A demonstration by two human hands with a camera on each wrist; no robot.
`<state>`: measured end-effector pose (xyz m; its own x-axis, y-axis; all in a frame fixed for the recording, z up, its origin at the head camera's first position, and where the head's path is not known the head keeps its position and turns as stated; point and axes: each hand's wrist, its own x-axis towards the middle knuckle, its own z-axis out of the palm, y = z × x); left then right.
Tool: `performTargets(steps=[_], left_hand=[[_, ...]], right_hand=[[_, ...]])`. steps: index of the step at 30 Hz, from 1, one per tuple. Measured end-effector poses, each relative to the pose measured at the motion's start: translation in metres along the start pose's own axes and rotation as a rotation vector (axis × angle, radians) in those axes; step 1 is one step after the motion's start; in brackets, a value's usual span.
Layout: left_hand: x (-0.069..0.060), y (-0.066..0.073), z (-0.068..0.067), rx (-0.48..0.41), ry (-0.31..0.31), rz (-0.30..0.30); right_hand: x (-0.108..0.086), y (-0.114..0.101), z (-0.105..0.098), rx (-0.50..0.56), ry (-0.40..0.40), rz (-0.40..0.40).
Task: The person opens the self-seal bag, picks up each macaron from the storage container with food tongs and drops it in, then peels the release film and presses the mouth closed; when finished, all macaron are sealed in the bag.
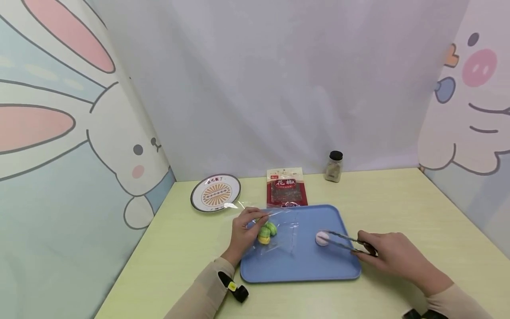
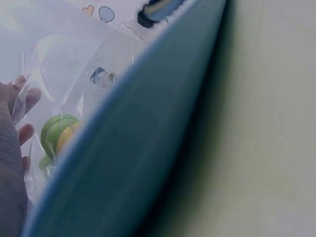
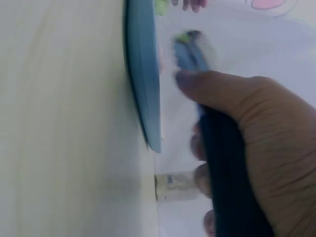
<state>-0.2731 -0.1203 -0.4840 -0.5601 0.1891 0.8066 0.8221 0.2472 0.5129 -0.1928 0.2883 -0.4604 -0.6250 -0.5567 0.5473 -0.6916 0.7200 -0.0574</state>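
the pink disc [image 1: 322, 239] is reached leftward by tongs [image 1: 345, 237] gripped in the nearer right hand [image 1: 392, 255]. a clear bag [image 1: 284, 240] is held by the left hand [image 1: 245, 228].

A person wears beige sleeves [image 1: 203, 290], the left one banded by a black strap [image 1: 223, 278] with a yellow patch [image 1: 232, 286] and dark knob-like end [image 1: 241, 294], the right showing black gear [image 1: 433, 314] partly cropped.

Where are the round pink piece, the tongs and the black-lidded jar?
Round pink piece [image 1: 320, 241]: head view, its middle.
Tongs [image 1: 345, 237]: head view, the far prong.
Jar [image 1: 334, 171]: head view, its clear body.
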Motion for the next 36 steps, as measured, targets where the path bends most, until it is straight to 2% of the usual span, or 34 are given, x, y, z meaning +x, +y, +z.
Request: performTargets(steps=[2, 4, 7, 10, 14, 18, 27, 30, 36], left_hand=[[0.000, -0.001, 0.000, 0.000, 0.006, 0.005], [0.001, -0.002, -0.001, -0.001, 0.008, 0.009], [0.002, -0.003, -0.001, -0.001, 0.007, 0.012], [0.002, -0.003, -0.002, -0.001, 0.003, 0.012], [0.003, -0.002, -0.003, 0.004, -0.001, -0.001], [0.004, 0.000, -0.003, 0.008, -0.006, -0.014], [-0.001, 0.000, -0.003, 0.003, -0.008, -0.022], [0.000, 0.001, -0.002, -0.008, -0.001, -0.010], [-0.001, 0.001, 0.001, -0.012, 0.017, -0.001]], right_hand=[[0.002, 0.001, -0.001, 0.016, 0.038, -0.023], [0.002, 0.001, -0.001, 0.029, 0.036, 0.004], [0.000, 0.001, 0.000, 0.015, -0.010, 0.073], [-0.001, -0.001, 0.000, -0.007, -0.093, 0.143], [0.002, -0.005, -0.004, -0.007, -0.158, 0.134], [0.005, -0.009, -0.005, -0.004, -0.122, 0.096], [0.001, -0.009, 0.001, 0.029, -0.041, 0.118], [0.002, -0.009, 0.001, 0.059, -0.035, 0.129], [0.011, -0.014, -0.002, 0.142, -0.083, 0.120]])
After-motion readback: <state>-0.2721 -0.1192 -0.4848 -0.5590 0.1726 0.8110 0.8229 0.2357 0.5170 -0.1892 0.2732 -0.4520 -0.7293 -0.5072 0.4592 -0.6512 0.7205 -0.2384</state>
